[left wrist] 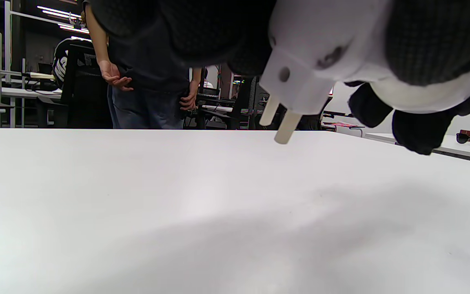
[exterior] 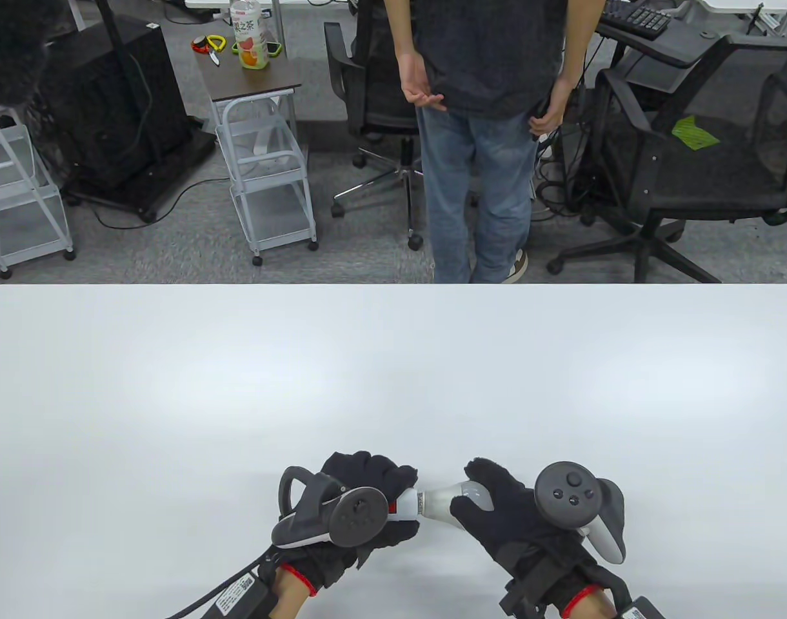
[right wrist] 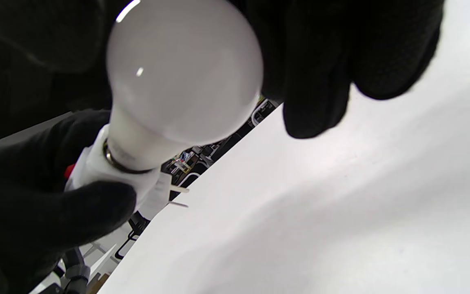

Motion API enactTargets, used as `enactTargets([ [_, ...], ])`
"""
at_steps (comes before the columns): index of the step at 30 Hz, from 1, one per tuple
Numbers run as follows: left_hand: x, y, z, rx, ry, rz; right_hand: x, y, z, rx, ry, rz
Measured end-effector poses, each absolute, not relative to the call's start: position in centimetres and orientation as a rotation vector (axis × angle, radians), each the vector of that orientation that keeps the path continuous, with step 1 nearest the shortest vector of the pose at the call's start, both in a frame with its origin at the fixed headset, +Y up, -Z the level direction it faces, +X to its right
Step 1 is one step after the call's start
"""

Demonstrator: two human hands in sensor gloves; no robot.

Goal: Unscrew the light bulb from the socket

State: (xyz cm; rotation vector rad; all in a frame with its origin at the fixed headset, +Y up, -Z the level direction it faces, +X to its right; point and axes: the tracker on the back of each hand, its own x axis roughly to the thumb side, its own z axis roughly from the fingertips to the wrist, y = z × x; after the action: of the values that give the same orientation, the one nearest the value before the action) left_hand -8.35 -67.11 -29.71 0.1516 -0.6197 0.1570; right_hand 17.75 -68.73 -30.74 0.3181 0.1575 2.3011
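Table view, landmark: the white table (exterior: pixel 174 400) fills the lower half, and both gloved hands sit at its near edge, about the middle.
Left hand: the left hand (exterior: pixel 361 509) is closed around the socket (exterior: pixel 406 503), fingers curled over its top and thumb side underneath, with the tracker (exterior: pixel 332 516) on its back.
Socket: a white plug-in holder, lying sideways just above the table, most of it buried in the left glove; a small red spot shows on it in the right wrist view.
Plug pins: in the left wrist view the two pale pins (left wrist: pixel 282 122) stick out of the socket's white base (left wrist: pixel 300 77) and slant down toward the table without touching it.
Joint: a dark metal ring (right wrist: pixel 116 163) shows between socket and bulb neck, so the bulb is still seated in the socket.
Light bulb: the light bulb (exterior: pixel 448 498) lies horizontally between the two hands, held clear of the table, its neck toward the left hand and its frosted globe (right wrist: pixel 184 69) in the right.
Right hand: the right hand (exterior: pixel 506 516) is wrapped around the globe, fingers over the top and thumb below, gripping it.
Beyond the table: a person in jeans (exterior: pixel 480 129) stands at the far edge, with a black office chair (exterior: pixel 684 161) to that person's side and a small white cart (exterior: pixel 264 155) carrying a bottle (exterior: pixel 248 35).
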Motion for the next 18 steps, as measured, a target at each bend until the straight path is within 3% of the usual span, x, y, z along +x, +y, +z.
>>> enactTargets([
  [18,-8.3,-67.08,-29.69,0.154,-0.625,0.159,17.7,-68.98,-31.16,0.328,0.228,2.335],
])
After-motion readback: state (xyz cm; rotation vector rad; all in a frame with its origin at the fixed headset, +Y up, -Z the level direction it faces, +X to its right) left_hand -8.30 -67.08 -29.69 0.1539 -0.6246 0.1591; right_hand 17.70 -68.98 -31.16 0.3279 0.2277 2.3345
